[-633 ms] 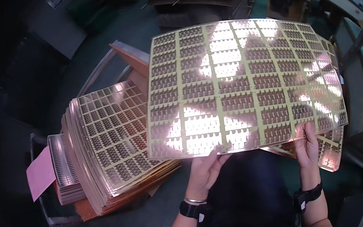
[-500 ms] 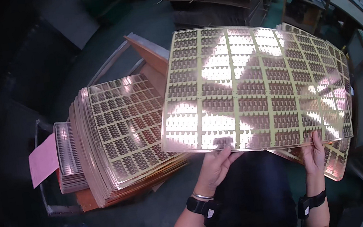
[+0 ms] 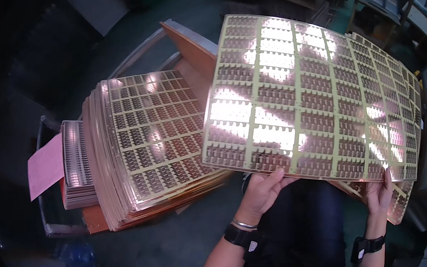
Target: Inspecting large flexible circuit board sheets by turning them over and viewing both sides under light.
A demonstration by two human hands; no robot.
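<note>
Shifted rightward and tilted since earlier, the copper circuit panel (image 3: 312, 97) fills the frame's right, left hand (image 3: 262, 192) and right hand (image 3: 380, 194) gripping its lower edge, beside the panel stack (image 3: 148, 137) at centre left.

Single head-worn fisheye view, steeply downward and close over the lap, rim edges bowed.

Both forearms are bare. The left hand (image 3: 259, 192) has a thin silver bangle (image 3: 244, 224) above a black wrist strap (image 3: 237, 237); the right hand (image 3: 379, 195) has a matching black wrist strap (image 3: 368, 246). Dark trousers (image 3: 304, 235) cover the legs.
</note>
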